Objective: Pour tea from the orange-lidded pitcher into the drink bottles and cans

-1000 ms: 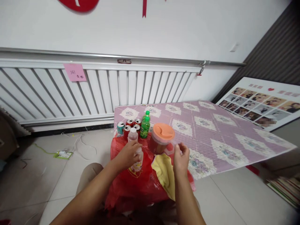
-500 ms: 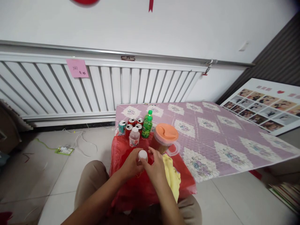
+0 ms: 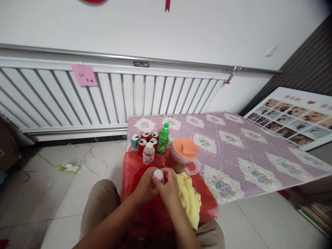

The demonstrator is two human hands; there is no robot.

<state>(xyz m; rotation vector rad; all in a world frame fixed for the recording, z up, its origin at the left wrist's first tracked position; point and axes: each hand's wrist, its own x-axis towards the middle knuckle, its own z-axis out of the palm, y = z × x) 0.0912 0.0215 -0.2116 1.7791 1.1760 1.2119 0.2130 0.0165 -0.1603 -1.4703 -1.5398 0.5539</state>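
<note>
Between my two hands is a small bottle with a white cap, its body mostly hidden by the fingers. My left hand is closed round the bottle's left side. My right hand has its thumb and fingers closed on the white cap from the right. Just beyond stands another small clear bottle with a white cap and a printed label. A yellow cloth lies to the right of my right hand. Beyond the cloth is a large pitcher with an orange lid, holding brownish liquid.
Several opened red cans, a teal can and two green-capped bottles stand behind the clear bottle. Red plastic sheeting covers the near surface; a purple floral cloth spreads right. A white radiator lines the wall.
My right hand's fingers have closed in from spread to rest against the white cap. The left hand keeps its hold on the bottle. The view has shifted slightly.
</note>
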